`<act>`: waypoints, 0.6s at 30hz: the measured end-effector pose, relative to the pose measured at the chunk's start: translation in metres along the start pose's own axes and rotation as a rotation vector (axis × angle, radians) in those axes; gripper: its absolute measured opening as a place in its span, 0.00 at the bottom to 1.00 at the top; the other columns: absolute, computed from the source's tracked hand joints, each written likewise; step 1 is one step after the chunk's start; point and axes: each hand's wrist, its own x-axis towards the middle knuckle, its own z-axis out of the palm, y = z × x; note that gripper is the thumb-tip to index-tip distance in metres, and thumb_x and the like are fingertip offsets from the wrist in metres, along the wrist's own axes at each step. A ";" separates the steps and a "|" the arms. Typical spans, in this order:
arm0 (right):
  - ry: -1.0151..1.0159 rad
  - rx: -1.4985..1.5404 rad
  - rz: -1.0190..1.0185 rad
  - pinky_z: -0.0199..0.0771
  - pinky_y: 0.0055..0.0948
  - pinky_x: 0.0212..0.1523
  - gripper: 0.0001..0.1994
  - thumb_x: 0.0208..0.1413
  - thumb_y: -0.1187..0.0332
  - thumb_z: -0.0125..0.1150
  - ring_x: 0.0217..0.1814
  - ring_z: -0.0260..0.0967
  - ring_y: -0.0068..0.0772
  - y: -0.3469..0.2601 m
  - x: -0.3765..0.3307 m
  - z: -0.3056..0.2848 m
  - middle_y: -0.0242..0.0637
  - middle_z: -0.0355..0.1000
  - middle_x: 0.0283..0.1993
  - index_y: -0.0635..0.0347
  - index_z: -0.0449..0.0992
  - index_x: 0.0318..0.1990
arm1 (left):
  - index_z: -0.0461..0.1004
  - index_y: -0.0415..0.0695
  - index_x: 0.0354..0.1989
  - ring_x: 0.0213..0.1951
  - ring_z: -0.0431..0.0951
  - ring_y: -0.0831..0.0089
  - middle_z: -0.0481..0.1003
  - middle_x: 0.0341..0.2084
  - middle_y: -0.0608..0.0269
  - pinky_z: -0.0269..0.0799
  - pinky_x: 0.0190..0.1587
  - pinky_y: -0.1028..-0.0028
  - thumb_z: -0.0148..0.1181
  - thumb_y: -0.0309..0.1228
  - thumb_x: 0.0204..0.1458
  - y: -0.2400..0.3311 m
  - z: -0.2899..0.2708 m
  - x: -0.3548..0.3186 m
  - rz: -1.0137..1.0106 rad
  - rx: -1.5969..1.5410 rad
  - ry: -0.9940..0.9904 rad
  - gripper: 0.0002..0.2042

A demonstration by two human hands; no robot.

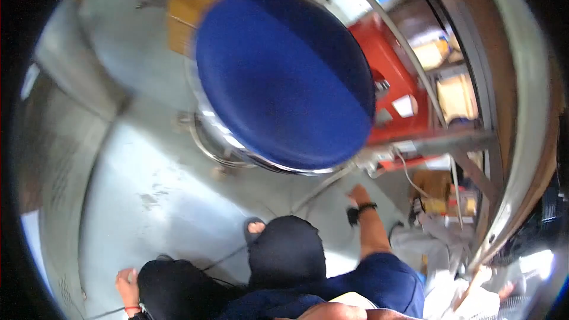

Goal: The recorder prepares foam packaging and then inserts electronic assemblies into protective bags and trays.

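The blue stool (278,83), upper centre, lies up-left of the nearer right hand (357,194); left hand (126,288) lower left; cannot tell either's fingers' state.

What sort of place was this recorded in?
Probably a workshop or factory work area: a round blue stool with a shiny metal rim on a smooth grey floor, a cardboard box beyond it, and a workbench at right.

Grey floor (118,160) — on it a round blue stool (284,83), dark scuffs (148,200), a sandalled foot (255,227).
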 end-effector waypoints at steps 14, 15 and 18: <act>-0.465 0.276 -1.320 0.49 0.39 0.62 0.41 0.34 0.56 0.69 0.64 0.48 0.48 -0.312 -0.191 -0.305 0.52 0.48 0.62 0.50 0.58 0.60 | 0.75 0.46 0.35 0.48 0.66 0.59 0.70 0.41 0.59 0.58 0.50 0.58 0.57 0.42 0.45 0.212 -0.101 0.014 1.053 -0.156 -0.306 0.14; -0.583 0.269 -1.183 0.46 0.37 0.64 0.40 0.34 0.61 0.70 0.66 0.45 0.47 -0.314 -0.194 -0.312 0.49 0.45 0.64 0.48 0.58 0.59 | 0.75 0.46 0.35 0.48 0.66 0.59 0.70 0.41 0.59 0.58 0.50 0.58 0.57 0.42 0.45 0.211 -0.100 0.018 1.044 -0.134 -0.286 0.14; -0.740 0.228 -1.218 0.47 0.37 0.63 0.41 0.34 0.60 0.69 0.66 0.43 0.46 -0.327 -0.162 -0.299 0.47 0.38 0.67 0.47 0.56 0.60 | 0.75 0.46 0.35 0.48 0.66 0.60 0.71 0.40 0.60 0.59 0.49 0.60 0.55 0.39 0.46 0.206 -0.095 0.031 1.035 -0.203 -0.273 0.12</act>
